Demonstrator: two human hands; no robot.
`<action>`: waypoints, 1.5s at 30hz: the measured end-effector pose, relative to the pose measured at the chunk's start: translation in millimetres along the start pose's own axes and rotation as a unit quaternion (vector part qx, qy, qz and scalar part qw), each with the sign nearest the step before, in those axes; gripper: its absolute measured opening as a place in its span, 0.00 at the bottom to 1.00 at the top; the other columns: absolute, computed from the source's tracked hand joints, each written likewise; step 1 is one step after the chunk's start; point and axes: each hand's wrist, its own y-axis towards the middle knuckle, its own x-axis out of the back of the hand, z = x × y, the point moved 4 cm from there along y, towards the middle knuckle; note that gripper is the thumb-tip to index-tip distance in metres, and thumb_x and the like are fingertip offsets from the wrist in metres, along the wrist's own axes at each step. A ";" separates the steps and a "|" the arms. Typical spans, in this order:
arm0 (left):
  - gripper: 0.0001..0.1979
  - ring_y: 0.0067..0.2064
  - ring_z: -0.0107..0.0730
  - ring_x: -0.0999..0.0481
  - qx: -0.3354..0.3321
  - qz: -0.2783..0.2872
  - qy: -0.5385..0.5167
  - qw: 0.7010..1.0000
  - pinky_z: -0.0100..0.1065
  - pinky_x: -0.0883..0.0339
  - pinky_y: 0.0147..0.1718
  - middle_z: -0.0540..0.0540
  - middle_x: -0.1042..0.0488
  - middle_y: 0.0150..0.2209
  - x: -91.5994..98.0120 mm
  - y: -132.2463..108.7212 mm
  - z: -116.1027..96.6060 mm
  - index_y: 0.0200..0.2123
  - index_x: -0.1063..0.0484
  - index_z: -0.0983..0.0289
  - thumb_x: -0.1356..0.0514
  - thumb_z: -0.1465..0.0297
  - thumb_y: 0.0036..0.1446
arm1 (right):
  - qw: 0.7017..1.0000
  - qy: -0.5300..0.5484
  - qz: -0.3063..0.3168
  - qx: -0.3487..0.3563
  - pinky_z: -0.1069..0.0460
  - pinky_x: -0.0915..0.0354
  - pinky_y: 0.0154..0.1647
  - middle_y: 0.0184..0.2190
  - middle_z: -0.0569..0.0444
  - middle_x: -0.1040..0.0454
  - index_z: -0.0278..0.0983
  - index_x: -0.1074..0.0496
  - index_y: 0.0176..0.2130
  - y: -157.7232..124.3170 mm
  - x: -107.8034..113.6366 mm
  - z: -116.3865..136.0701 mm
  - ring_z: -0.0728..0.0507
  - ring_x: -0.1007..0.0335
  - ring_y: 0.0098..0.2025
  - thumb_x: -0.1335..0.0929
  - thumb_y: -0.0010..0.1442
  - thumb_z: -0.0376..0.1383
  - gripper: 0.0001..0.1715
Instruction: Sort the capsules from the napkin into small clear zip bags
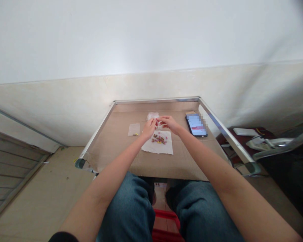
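My left hand point(149, 128) pinches a small clear plastic bag point(157, 124) with some red on it, above the middle of the cardboard-covered table. My right hand point(168, 123) meets it from the other side, fingers curled on the same bag; the exact grip is too small to make out. Just below both hands lies a white sheet of paper point(164, 150). On it is a pile of small pills or capsules point(160, 138) in brown, pink and yellow. Left of my hands a flat clear bag point(134, 129) holds a few yellow pieces. Behind them rests a stack of clear bags point(153, 115).
A phone point(197, 124) with a lit screen lies at the table's right. A metal rail point(156, 100) frames the table against the wall. To the right stands a dark side table point(238, 141) with a white device. Beneath is a red stool point(166, 232) between my knees.
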 end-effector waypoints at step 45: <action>0.15 0.20 0.25 0.44 -0.003 -0.114 0.097 0.989 0.30 0.54 0.22 0.47 0.45 0.14 17.7 -5.3 -14.0 0.13 0.45 0.63 0.51 0.70 0.50 | 0.836 -0.494 -0.131 0.200 0.55 0.46 0.26 0.25 0.52 0.27 0.37 0.32 0.28 -6.2 2.5 24.5 0.48 0.35 0.27 0.37 0.53 0.39 0.09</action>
